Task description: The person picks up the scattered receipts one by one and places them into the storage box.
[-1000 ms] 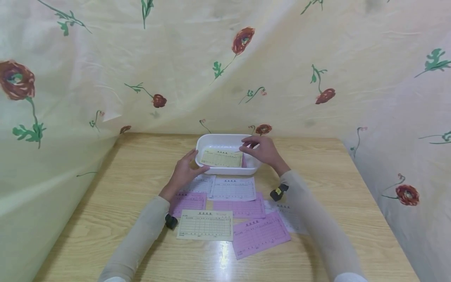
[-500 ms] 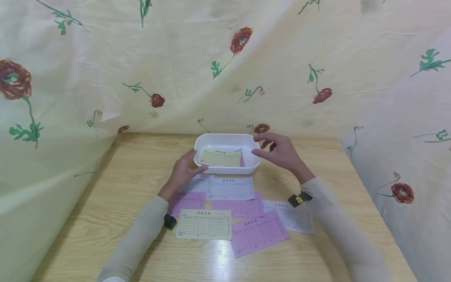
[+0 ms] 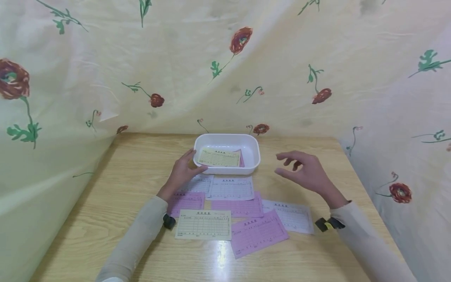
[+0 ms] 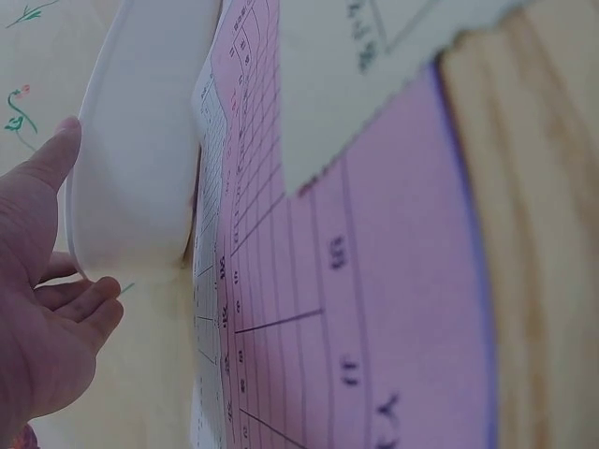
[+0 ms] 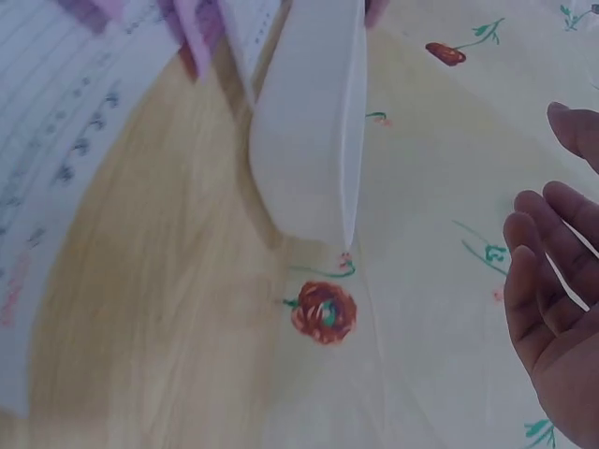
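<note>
A white plastic tray [image 3: 253, 166] stands at the back of the table, with a yellow printed slip [image 3: 220, 158] lying over a pink slip [image 3: 241, 158] inside it. My left hand [image 3: 184, 171] holds the tray's near left corner, thumb at the front rim and fingers along the left side; the left wrist view shows the thumb [image 4: 61, 154] at the rim. To the right of the tray, apart from it, my right hand [image 3: 305, 170] hovers over the table with loosely bent fingers and nothing in them.
In front of the tray lie white slips [image 3: 230, 188], pink slips [image 3: 260, 235] and a yellow slip [image 3: 203, 224], some overlapping. Another white slip [image 3: 290, 216] lies at the right. A flowered cloth [image 3: 169, 58] hangs behind and beside the wooden table [image 3: 141, 156].
My right hand has moved from above the tray's right part out to the right and toward me, empty. My left hand has stayed at the tray's corner.
</note>
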### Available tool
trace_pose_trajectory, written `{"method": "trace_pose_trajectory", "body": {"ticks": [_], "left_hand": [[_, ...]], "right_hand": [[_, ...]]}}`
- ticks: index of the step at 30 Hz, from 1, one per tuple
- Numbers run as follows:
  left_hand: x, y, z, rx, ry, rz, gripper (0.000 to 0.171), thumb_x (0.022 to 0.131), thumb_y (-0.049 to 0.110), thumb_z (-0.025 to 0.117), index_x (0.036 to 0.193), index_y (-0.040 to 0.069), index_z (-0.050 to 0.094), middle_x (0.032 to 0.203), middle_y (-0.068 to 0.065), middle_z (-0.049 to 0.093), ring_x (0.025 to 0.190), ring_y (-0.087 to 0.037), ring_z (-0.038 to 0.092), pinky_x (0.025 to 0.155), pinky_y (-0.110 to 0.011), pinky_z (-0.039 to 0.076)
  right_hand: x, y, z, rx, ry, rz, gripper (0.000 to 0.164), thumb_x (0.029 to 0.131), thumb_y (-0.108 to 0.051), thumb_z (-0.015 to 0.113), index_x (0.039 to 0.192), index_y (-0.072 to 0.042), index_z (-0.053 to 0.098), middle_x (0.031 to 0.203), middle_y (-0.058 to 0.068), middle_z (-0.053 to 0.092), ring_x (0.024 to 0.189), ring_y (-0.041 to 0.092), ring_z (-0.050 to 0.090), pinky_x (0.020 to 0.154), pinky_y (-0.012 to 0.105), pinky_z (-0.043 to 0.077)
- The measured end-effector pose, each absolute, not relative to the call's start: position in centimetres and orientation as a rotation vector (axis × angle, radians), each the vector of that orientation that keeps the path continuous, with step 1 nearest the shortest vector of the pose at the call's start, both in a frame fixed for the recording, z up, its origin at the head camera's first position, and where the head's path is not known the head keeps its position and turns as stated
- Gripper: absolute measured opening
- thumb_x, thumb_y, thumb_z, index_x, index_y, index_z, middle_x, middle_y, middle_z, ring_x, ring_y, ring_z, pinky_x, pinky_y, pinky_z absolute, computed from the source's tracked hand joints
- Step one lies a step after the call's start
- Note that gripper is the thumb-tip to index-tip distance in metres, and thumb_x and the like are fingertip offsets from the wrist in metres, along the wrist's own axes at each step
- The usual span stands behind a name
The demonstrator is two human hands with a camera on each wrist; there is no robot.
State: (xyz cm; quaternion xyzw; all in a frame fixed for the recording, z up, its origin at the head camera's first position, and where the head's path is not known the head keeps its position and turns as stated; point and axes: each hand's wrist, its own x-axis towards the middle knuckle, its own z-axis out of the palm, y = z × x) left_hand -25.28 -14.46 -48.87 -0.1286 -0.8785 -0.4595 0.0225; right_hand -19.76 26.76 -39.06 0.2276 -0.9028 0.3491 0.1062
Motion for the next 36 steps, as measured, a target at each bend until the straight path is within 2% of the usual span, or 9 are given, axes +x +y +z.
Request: {"method": "trace_pose_trajectory", "body": {"ticks": [8,15,17,22,28,36], "left_hand": [[-25.2,-14.6,-49.2,-0.388,-2.711,-1.445,0.084,0.086,0.042,0.082,0.152,0.005,0.047,0.163,-0.019,0.034,0.153,-0.038,0.027,0.124,-0.057,0.024],[-25.1,-14.5,-49.5,-0.382,-2.715,-1.439,0.084,0.086,0.044,0.081,0.153,0.006,0.046,0.163,-0.019,0.033,0.153,-0.038,0.027,0.124,-0.057,0.025],[-25.1,-14.4,-49.6,-0.382,-2.718,-1.433,0.084,0.086,0.044,0.081,0.152,0.006,0.046,0.163,-0.019,0.034,0.153,-0.038,0.027,0.124,-0.057,0.025],[-25.1,-14.4,-49.7,-0.371,-2.715,-1.439,0.086,0.086,0.045,0.081,0.153,0.005,0.045,0.163,-0.021,0.033,0.152,-0.039,0.027,0.124,-0.057,0.025],[-25.0,-14.6,-49.7,-0.36,-2.722,-1.452,0.087,0.086,0.047,0.08,0.155,0.008,0.044,0.165,-0.017,0.032,0.153,-0.037,0.027,0.124,-0.056,0.025],[-25.1,-14.6,-49.6,-0.363,-2.726,-1.455,0.088,0.087,0.047,0.08,0.156,0.009,0.042,0.165,-0.016,0.031,0.153,-0.037,0.027,0.124,-0.056,0.025]], "right_hand": [[-16.6,30.2,-40.4,0.562,-2.767,0.933,0.039,0.087,-0.026,0.084,0.123,-0.014,0.073,0.114,0.001,0.075,0.091,-0.001,0.061,0.071,0.018,0.055],[-13.9,32.6,-42.1,0.434,-2.83,0.923,0.04,0.087,-0.027,0.084,0.123,-0.012,0.073,0.114,0.003,0.075,0.09,-0.005,0.061,0.071,0.026,0.059],[-13.1,33.3,-42.7,0.403,-2.845,0.932,0.04,0.087,-0.027,0.084,0.123,-0.012,0.073,0.113,0.004,0.076,0.089,-0.003,0.062,0.07,0.029,0.06],[-11.1,34.6,-44.2,0.343,-2.895,0.967,0.041,0.088,-0.027,0.083,0.124,-0.01,0.073,0.111,0.004,0.077,0.088,0.004,0.067,0.069,0.025,0.059],[-9.7,35.6,-45.6,0.295,-2.906,0.989,0.042,0.088,-0.025,0.083,0.125,-0.007,0.072,0.106,0.005,0.077,0.085,0.0,0.065,0.066,0.021,0.058],[-9.4,35.7,-46.7,0.188,-3.033,0.981,0.056,0.086,-0.036,0.084,0.13,-0.005,0.068,0.109,0.006,0.075,0.087,0.003,0.063,0.068,0.022,0.057]]}}
